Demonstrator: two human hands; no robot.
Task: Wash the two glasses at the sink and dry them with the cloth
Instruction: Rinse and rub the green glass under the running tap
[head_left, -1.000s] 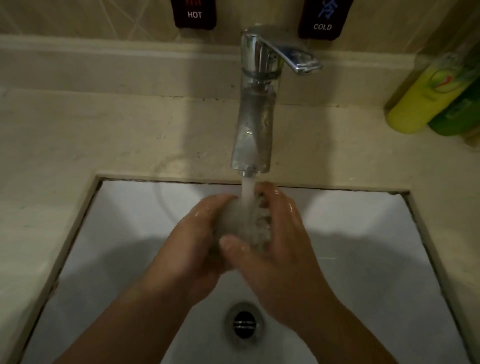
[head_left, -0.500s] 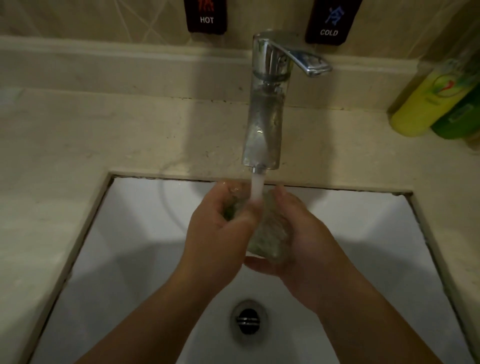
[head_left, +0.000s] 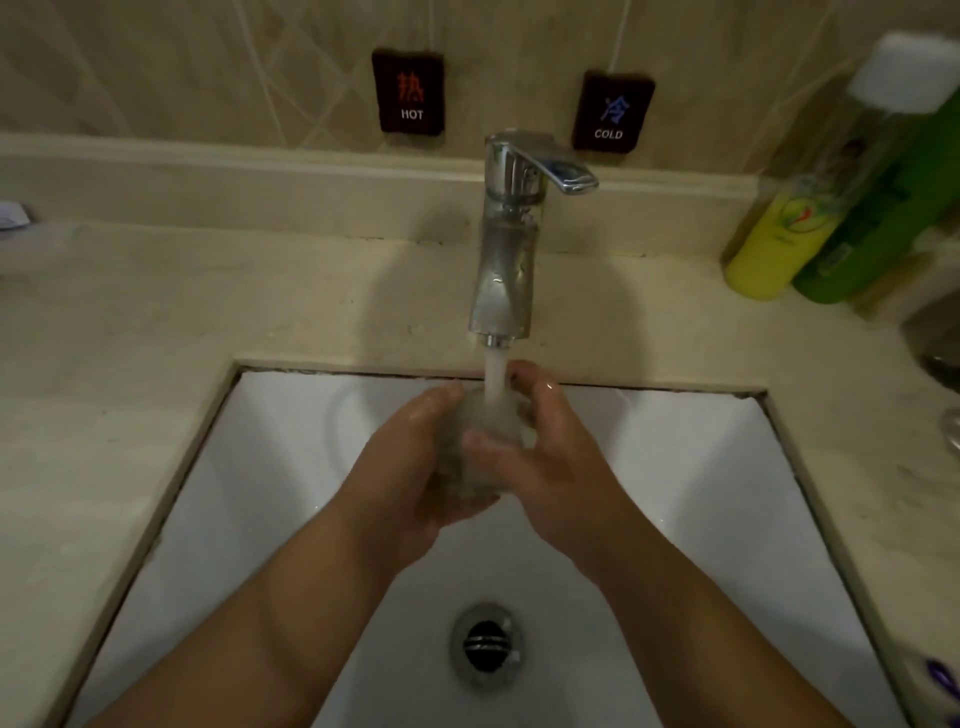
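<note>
Both hands wrapped around 1 glass (head_left: 480, 447) under running water. The left hand (head_left: 410, 467) cups the glass from the left and below, fingers curled about its far side and palm against its wall, so the hand is closed on the glass rather than spread. The right hand (head_left: 550, 457) grips the same glass from the right, its fingers (head_left: 535, 387) curved over the far rim and its thumb (head_left: 480, 441) laid across the near wall. The 2 hands touch the glass on opposite sides and almost meet at the front. The glass is clear, partly hidden by the fingers, and its tilt cannot be told; only 1 glass can be made out here.

A stream of water (head_left: 494, 376) falls straight onto the glass between the 2 sets of fingertips. Directly above the hands stands the tap (head_left: 506, 249), chrome, with its lever (head_left: 563, 174) turned toward the right-hand side. Below and around the hands lies the white sink (head_left: 270, 467), and nearer than the hands, at the basin floor, sits the round metal drain (head_left: 485, 644). A pale stone counter (head_left: 156, 322) frames the sink on all sides beyond the hands. Well beyond the tap, on the tiled wall, hang 2 dark signs: "HOT" (head_left: 410, 93) to the left and "COLD" (head_left: 612, 111) to the right. Far to the right of the right hand, a yellow bottle (head_left: 774, 239) and a green bottle (head_left: 878, 208) stand touching each other on the counter.
</note>
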